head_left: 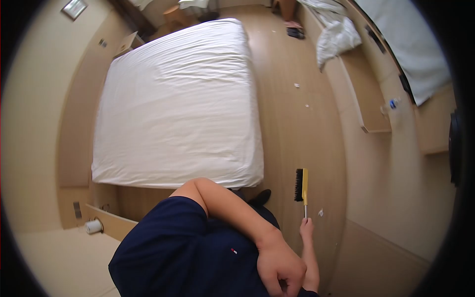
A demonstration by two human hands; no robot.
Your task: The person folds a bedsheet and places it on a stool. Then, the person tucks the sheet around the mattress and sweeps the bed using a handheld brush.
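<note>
Yellow-backed, long and narrow, a black-bristled brush with a silvery handle (305,185) is gripped by the right hand (307,227) over the tan wood-look floor (283,123), beyond the near right corner of the white-sheeted bed (173,109). Its long axis runs nearly straight up the view, head away from the person, bristles facing left. The left hand (280,265) is curled; I cannot tell whether it holds anything. The small red-and-white emblem (234,251) on the navy cloth shirt (168,247) is too small to read.
</note>
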